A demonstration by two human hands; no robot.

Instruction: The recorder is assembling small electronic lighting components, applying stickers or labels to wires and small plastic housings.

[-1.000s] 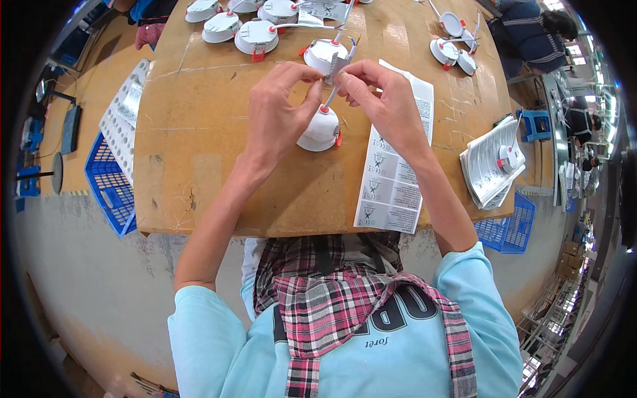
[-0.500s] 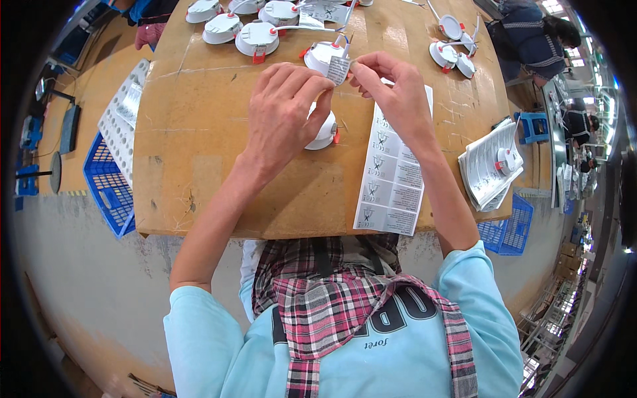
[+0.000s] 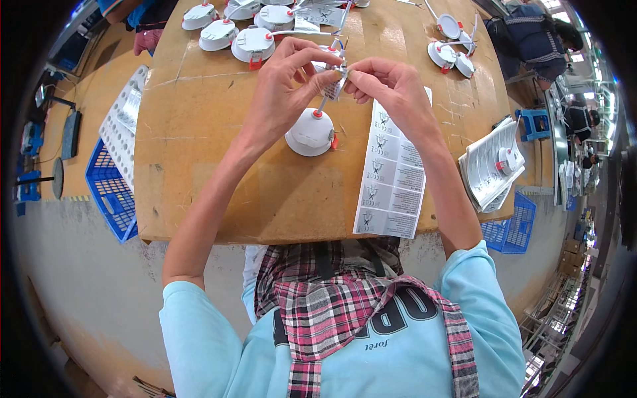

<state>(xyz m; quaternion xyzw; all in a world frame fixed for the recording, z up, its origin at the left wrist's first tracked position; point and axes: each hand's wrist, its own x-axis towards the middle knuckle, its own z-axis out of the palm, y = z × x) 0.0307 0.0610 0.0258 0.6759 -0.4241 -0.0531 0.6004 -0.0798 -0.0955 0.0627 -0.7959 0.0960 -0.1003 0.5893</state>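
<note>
A white round downlight [image 3: 309, 134] with red-tipped clips rests on the wooden table in front of me, its grey cable [image 3: 322, 105] rising toward my fingers. My left hand [image 3: 284, 89] pinches a small silver printed label [image 3: 337, 86] at the upper end of that cable. From the other side my right hand [image 3: 396, 93] grips the same label between thumb and forefinger. Fingertips partly hide how the label sits on the cable. Below my right hand lies a sheet of silver labels [image 3: 390, 179]. Just beyond my hands another downlight is mostly covered.
Several white downlights [image 3: 253, 44] cluster at the table's far left, and a smaller group [image 3: 443, 54] sits far right. A stack of label sheets [image 3: 488, 166] with a downlight on top lies at the right edge. Blue crates [image 3: 111, 192] stand beside the table. Other people are nearby.
My left hand has shifted and now pinches the label at the cable beside my right hand. The near downlight, earlier partly hidden by my left hand, is now in full view.
</note>
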